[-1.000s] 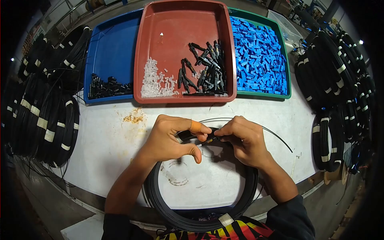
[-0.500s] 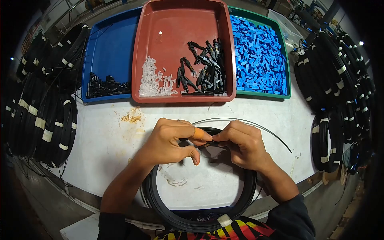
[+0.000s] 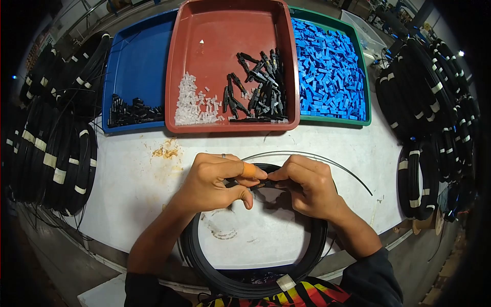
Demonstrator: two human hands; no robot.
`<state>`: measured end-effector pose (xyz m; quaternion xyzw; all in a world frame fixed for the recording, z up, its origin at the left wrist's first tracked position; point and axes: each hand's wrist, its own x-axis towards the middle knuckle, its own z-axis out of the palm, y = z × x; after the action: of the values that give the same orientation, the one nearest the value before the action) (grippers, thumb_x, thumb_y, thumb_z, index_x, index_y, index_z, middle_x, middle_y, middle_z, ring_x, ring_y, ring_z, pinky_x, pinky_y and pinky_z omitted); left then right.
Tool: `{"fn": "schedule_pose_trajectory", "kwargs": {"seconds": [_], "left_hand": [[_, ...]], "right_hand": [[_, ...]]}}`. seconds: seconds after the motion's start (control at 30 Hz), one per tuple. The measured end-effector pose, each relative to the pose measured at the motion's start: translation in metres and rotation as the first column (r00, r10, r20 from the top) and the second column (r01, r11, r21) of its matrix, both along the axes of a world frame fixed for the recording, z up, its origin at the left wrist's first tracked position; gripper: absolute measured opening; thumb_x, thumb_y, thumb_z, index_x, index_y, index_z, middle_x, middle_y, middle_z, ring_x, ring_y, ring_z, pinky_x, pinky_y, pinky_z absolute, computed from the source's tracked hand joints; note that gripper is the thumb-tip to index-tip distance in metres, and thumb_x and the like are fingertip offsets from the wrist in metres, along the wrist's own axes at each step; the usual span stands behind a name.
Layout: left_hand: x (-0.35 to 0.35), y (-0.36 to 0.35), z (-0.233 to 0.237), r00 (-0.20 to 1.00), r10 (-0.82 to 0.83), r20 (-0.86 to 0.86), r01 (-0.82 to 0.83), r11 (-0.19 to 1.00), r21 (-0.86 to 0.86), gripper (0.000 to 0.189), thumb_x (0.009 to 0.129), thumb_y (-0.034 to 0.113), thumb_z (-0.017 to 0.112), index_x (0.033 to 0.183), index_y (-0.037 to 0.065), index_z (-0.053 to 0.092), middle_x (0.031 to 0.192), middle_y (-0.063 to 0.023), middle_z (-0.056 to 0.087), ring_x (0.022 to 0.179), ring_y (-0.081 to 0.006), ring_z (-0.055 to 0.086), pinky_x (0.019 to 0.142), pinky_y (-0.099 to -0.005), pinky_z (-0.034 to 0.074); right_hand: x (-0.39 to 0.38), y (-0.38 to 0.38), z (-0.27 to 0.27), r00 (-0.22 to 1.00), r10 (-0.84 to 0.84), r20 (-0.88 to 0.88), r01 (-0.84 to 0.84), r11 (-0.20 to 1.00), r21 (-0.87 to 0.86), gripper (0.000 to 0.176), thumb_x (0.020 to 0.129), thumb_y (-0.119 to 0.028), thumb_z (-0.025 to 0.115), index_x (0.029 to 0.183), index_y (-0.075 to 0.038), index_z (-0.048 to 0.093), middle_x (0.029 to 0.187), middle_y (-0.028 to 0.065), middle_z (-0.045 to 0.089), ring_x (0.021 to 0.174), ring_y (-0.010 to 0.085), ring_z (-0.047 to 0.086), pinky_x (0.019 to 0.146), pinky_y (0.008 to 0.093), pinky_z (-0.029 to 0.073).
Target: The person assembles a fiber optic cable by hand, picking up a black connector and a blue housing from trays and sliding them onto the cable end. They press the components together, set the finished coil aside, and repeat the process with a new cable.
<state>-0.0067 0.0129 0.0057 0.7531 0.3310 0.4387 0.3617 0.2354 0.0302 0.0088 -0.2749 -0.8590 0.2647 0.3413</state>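
A coil of black cable lies at the table's front edge, with a pale tape band near its bottom. Over its far side my left hand pinches a small black part, an orange wrap round one finger. My right hand meets it from the right, its fingers closed at the same small part. The fingertips nearly touch and hide most of what is between them. A loose cable end curves out behind my right hand onto the table.
A red tray with white and black pieces stands at the back, between a blue tray of black pieces and a green tray of blue pieces. Taped cable coils are stacked at left and right.
The view has shifted slightly. Both hands stay together over the coil, and slightly more of the small black part shows between them.
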Motion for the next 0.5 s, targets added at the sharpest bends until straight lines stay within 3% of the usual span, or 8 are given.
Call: {"fn": "schedule_pose_trajectory", "kwargs": {"seconds": [0.3,0.5], "left_hand": [[0.0006,-0.0009,-0.0021,1.000,0.027,-0.005,-0.027,0.999,0.029,0.041,0.058,-0.007,0.087,0.098,-0.001,0.079,0.079,-0.0110,0.077,0.071,-0.0157,0.074,0.062,-0.0258,0.058],[-0.0048,0.0004,-0.0004,1.000,-0.015,-0.024,0.016,0.999,0.039,0.049,0.058,0.003,0.095,0.104,-0.001,0.078,0.085,-0.0121,0.077,0.074,-0.0178,0.076,0.068,-0.0263,0.059]], "right_hand": [[-0.0006,-0.0012,-0.0006,1.000,-0.012,-0.018,0.011,0.999,-0.040,0.038,0.061,0.015,0.064,0.095,-0.001,0.070,0.081,0.0113,0.062,0.072,0.0298,0.067,0.063,0.0378,0.055],[-0.0021,-0.0008,0.0031,0.999,-0.003,-0.043,-0.001,0.996,-0.089,0.038,0.064,0.015,0.064,0.099,0.000,0.069,0.085,0.0116,0.063,0.075,0.0295,0.069,0.065,0.0372,0.056]]}}
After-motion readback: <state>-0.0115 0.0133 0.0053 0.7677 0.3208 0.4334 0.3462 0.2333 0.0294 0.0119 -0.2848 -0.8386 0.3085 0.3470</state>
